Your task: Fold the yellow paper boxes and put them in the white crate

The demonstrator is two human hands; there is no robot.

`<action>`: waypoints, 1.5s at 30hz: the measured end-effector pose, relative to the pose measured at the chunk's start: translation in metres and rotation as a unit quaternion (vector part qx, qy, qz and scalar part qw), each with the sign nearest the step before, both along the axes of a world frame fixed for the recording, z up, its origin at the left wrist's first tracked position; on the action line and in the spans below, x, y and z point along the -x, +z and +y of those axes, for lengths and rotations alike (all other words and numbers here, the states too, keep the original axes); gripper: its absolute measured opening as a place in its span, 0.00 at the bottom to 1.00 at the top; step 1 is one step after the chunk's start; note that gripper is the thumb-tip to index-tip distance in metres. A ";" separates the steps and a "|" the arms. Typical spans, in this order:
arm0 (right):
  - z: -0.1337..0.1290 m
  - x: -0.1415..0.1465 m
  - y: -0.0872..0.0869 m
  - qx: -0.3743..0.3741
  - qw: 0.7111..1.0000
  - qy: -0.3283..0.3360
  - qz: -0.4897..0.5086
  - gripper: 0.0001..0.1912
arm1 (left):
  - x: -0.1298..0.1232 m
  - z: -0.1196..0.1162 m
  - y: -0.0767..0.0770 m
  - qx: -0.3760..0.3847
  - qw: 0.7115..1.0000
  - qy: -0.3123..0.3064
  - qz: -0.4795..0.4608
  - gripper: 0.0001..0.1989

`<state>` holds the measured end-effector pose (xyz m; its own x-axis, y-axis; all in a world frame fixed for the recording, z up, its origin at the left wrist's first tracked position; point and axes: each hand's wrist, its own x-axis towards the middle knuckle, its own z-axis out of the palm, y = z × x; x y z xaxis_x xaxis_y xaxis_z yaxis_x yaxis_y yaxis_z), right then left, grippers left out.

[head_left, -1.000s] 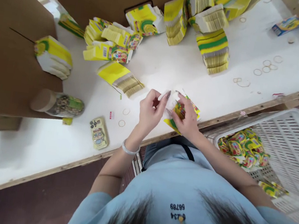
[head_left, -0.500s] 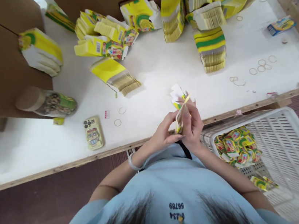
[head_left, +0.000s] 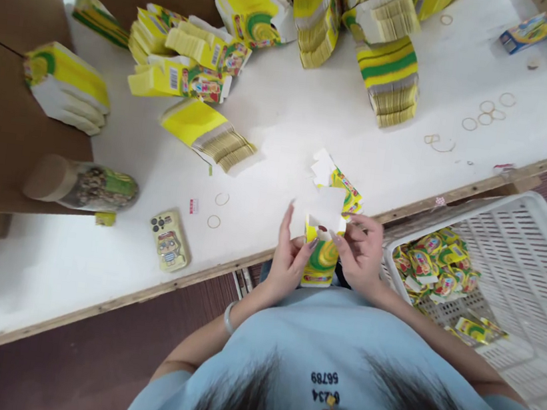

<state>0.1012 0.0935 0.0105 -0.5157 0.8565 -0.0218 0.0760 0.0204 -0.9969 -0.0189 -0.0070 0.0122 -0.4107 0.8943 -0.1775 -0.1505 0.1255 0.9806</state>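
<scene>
Between my hands, at the table's front edge, is a small yellow and green printed carton with its white flap raised. My left hand pinches the carton's left side, thumb on the front and index finger stretched up. At the other upper side, my right hand grips the carton's edge with thumb and fingers. Just beyond them a second printed carton with white flaps lies flat on the table. To the left of it rests a fanned stack of flat yellow cartons.
Several yellow carton bundles line the back of the white table. A phone, a jar and rubber bands lie about. At right a white basket holds printed cartons.
The carton, earlier seen edge-on between my closed hands, now has its printed front facing me and its white flap up. My hands have moved apart to its two sides.
</scene>
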 end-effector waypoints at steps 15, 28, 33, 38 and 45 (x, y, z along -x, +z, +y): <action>0.012 -0.026 -0.005 -0.161 0.979 0.097 -0.072 0.16 | 0.007 -0.014 -0.009 -0.055 0.997 -0.031 0.033 0.32; 0.013 -0.025 0.008 0.205 0.937 0.283 0.005 0.25 | 0.023 -0.015 0.009 0.024 0.986 -0.053 0.156 0.23; 0.032 -0.027 0.010 0.270 0.909 0.313 0.046 0.29 | 0.024 -0.015 0.006 0.003 0.982 -0.068 0.179 0.23; 0.032 -0.024 0.004 0.324 0.891 0.314 0.045 0.21 | 0.023 -0.017 -0.001 -0.029 0.964 -0.091 0.247 0.26; 0.063 -0.070 0.009 0.026 0.986 0.107 -0.127 0.19 | 0.067 0.070 -0.018 -0.015 0.901 -0.062 0.430 0.24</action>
<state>0.1708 0.1567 0.0199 -0.6563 0.7234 -0.2144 0.3230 0.0125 -0.9463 -0.0857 0.0631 -0.0057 -0.2815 0.9418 0.1836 0.6797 0.0607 0.7310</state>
